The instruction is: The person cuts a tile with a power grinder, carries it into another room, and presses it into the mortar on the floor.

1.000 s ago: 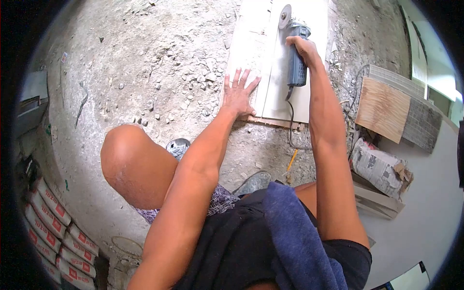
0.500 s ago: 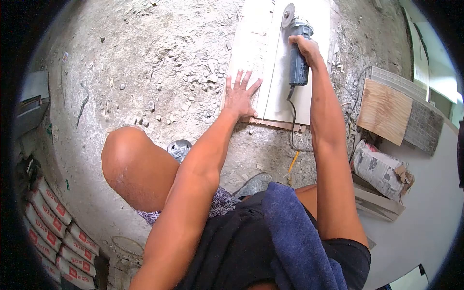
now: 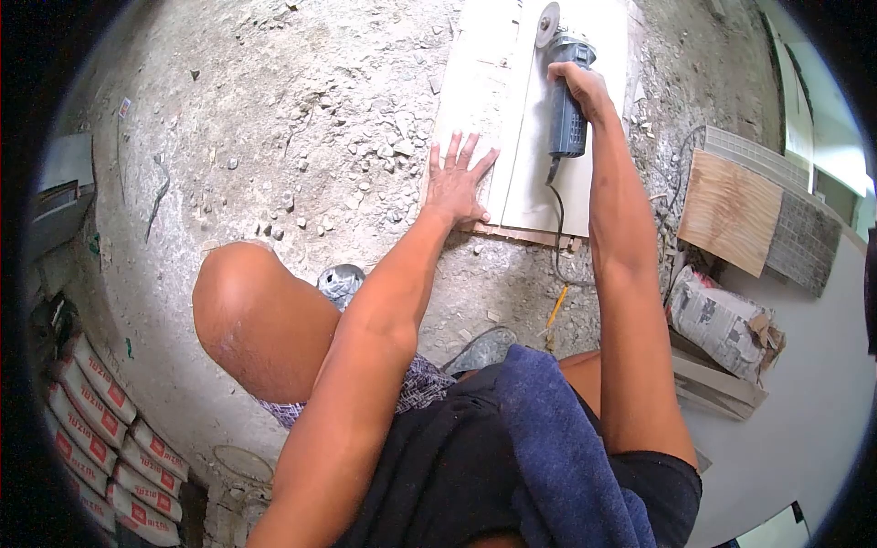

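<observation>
My right hand (image 3: 585, 91) is wrapped round the dark blue body of an angle grinder (image 3: 568, 123). Its round cutting disc (image 3: 547, 26) stands on edge at the far end, over a long dark line that runs down the white tile (image 3: 539, 196). From the grinder's rear a black cord (image 3: 560, 215) trails down past the tile's near edge. Flat on the left part of the white surface lies my left hand (image 3: 454, 183), its fingers spread and holding nothing.
Loose rubble (image 3: 365, 137) covers the rough floor left of the tile. At right lie a plywood piece (image 3: 731, 205), a torn paper-wrapped bundle (image 3: 717, 315) and grey boards. Printed sacks (image 3: 100, 429) are stacked at lower left. A yellow strip (image 3: 555, 309) lies near my foot.
The grinder and my right hand have shifted slightly up, away from me, along the line. My left hand stays spread in nearly the same place.
</observation>
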Demonstrator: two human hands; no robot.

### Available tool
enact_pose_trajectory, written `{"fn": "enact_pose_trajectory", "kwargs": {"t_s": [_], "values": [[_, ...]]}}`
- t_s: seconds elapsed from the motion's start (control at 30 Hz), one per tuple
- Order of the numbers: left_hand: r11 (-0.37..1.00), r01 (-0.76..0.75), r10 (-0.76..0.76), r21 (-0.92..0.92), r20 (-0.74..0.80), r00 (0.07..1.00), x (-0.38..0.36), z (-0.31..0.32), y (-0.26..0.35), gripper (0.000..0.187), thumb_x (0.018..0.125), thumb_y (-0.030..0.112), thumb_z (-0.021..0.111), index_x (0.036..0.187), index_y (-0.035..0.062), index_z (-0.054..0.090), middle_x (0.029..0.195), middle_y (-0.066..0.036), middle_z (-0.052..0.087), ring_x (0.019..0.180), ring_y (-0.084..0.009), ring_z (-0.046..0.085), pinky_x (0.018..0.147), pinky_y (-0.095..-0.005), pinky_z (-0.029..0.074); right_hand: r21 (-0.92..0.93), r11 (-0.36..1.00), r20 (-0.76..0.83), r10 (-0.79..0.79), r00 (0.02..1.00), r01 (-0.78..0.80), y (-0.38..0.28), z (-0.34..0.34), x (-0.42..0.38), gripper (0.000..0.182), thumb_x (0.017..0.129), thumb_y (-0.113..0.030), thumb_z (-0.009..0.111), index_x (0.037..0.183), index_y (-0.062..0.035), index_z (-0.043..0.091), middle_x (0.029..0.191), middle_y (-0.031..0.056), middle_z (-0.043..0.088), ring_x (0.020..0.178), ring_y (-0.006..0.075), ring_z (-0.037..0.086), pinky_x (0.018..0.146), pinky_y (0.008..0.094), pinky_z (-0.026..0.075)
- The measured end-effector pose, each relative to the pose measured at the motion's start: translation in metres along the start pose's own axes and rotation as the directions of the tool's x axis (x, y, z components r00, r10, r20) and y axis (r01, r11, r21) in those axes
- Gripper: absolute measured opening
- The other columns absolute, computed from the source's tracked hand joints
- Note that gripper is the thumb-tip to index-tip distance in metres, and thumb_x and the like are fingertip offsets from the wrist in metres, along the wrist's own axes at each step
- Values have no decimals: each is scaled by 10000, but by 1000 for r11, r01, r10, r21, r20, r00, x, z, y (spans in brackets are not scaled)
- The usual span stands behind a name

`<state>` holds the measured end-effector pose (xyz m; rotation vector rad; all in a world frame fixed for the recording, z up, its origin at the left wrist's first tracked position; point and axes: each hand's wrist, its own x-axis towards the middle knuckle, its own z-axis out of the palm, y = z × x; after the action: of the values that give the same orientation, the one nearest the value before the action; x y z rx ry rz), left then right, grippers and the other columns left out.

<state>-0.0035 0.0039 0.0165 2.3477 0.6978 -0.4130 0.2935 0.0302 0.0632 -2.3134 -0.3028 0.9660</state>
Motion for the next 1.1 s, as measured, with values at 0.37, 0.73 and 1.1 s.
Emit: {"fn": "enact_pose_trajectory", "kwargs": {"t_s": [0.37, 0.73, 1.1], "values": [[1000, -1, 1, 31, 9, 1000, 1, -1, 1, 1327, 487, 589, 898, 1580, 401, 170, 1673, -100, 54, 1535, -345, -71, 1201, -613, -42, -31, 999, 33, -41, 999, 42, 4, -2, 17, 257, 640, -261, 737, 722, -32, 652, 691, 48, 600, 531, 167, 527, 496, 312, 421], [998, -15, 16, 63, -18, 1000, 4, 5, -1, 1355, 462, 624, 887, 1583, 399, 160, 1673, -102, 48, 1532, -361, -74, 1189, -636, -46, -2, 1000, 24, -28, 999, 28, -1, -3, 23, 241, 667, -284, 728, 712, -56, 665, 684, 31, 595, 538, 152, 518, 503, 304, 413], [1000, -26, 26, 15, -35, 999, 2, 5, -2, 1347, 455, 587, 902, 1580, 388, 188, 1671, -99, 50, 1534, -350, -73, 1190, -637, -27, -27, 1000, 23, -5, 1000, 6, -19, -6, 29, 224, 667, -265, 724, 725, -58, 663, 682, 38, 591, 519, 165, 526, 498, 307, 430]]}}
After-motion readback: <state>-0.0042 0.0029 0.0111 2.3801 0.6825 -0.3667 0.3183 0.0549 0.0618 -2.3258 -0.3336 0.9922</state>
